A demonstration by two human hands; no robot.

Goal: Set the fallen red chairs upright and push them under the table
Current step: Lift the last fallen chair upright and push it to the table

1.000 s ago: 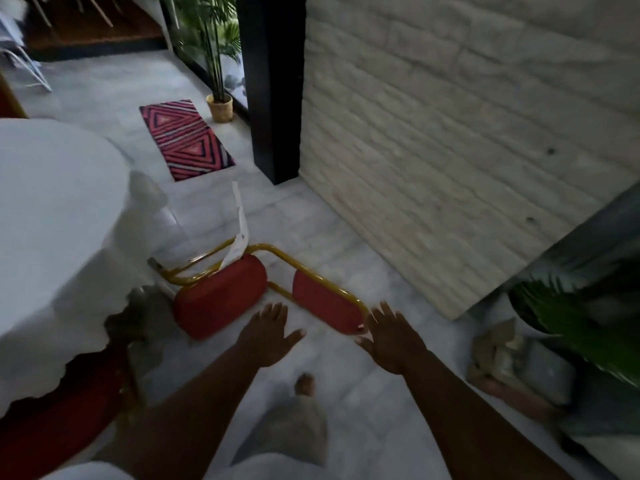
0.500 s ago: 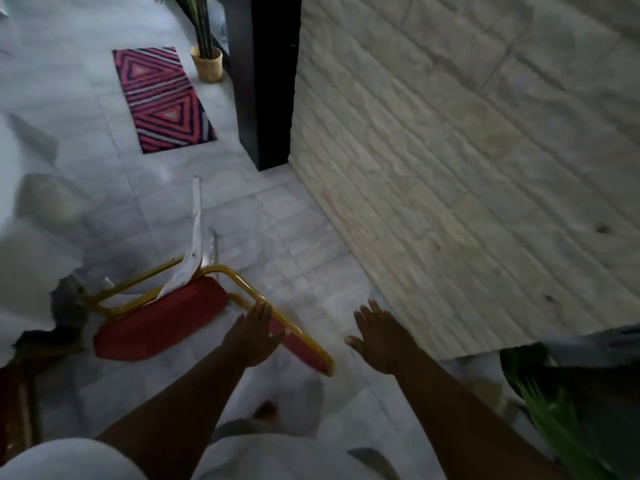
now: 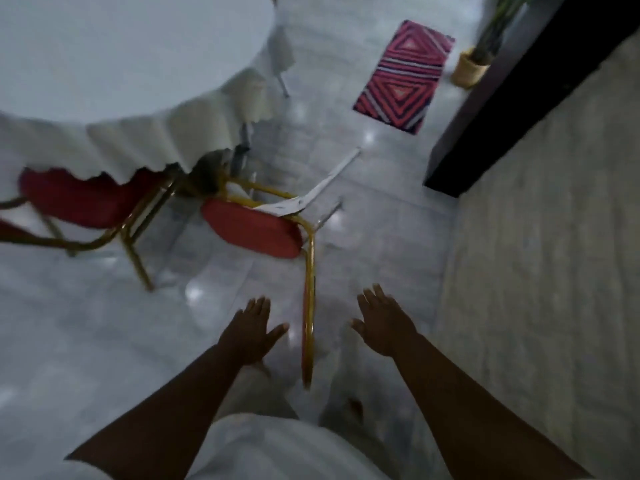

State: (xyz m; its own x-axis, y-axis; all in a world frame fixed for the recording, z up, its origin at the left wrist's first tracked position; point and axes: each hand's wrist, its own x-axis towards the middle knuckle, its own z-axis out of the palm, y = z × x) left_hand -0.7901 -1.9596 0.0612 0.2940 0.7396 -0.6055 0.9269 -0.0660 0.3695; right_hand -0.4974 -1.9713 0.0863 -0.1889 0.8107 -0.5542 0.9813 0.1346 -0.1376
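A red chair with a gold frame [image 3: 252, 228] lies fallen on the grey tiled floor, its backrest seen edge-on and stretching toward me between my hands. My left hand [image 3: 251, 329] hovers open just left of the backrest. My right hand [image 3: 384, 322] hovers open to its right. Neither hand touches the chair. A second red chair [image 3: 86, 199] sits partly beneath the white cloth of the round table [image 3: 121, 81] at the left. A white strip of paper or cloth lies across the fallen chair's legs.
A pale stone wall [image 3: 554, 237] runs along the right, with a black pillar [image 3: 519, 91] beyond it. A red patterned mat [image 3: 405, 74] and a potted plant [image 3: 474, 64] lie at the far end. My white clothing fills the bottom.
The view has swung left, bringing the table and second chair into sight. The chair's backrest now lies between my two open hands, which stay off it.
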